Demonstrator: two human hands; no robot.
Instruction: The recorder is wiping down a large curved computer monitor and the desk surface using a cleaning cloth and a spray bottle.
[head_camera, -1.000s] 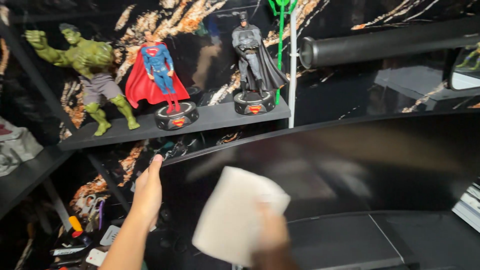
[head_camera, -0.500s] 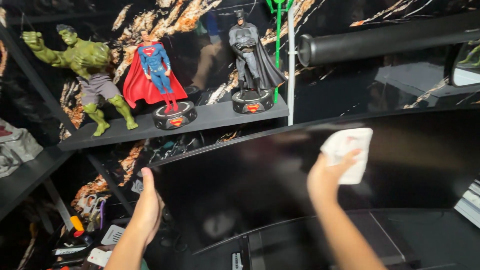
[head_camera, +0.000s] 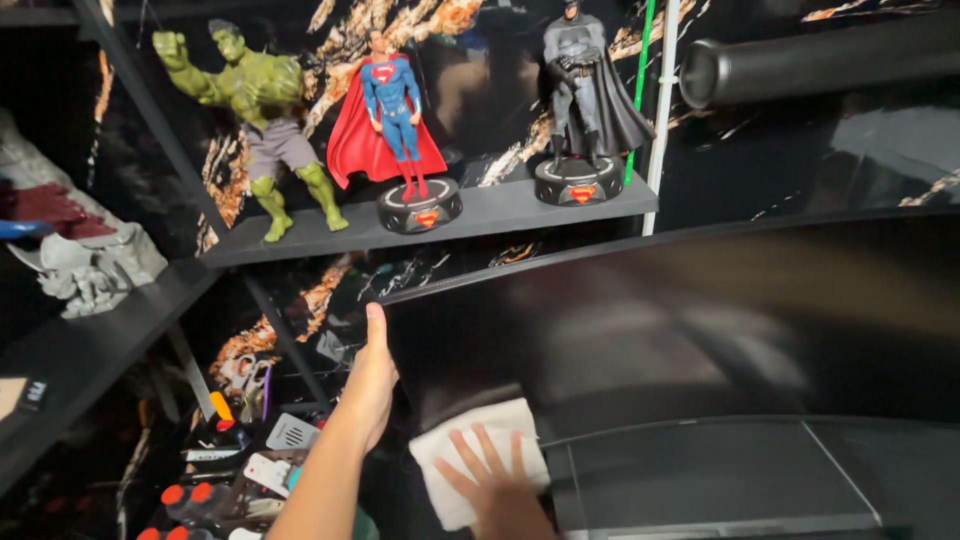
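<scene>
A wide black curved monitor (head_camera: 700, 320) fills the right half of the head view. My left hand (head_camera: 368, 385) grips its left edge, thumb pointing up along the bezel. My right hand (head_camera: 492, 490) lies flat, fingers spread, pressing a white cloth (head_camera: 462, 455) against the lower left corner of the screen. The cloth shows above and to the left of the fingers.
A dark shelf (head_camera: 480, 215) above the monitor carries a green muscular figure (head_camera: 262, 110), a red-caped figure (head_camera: 398, 120) and a grey caped figure (head_camera: 585, 100). A grey figure (head_camera: 85, 265) sits on the left shelf. Small tools and clutter (head_camera: 235, 460) lie lower left. A black tube (head_camera: 820, 60) runs upper right.
My right hand has swept the cloth from the upper middle of the screen down to its lower left corner. The view has shifted left. My left hand stays on the monitor's edge.
</scene>
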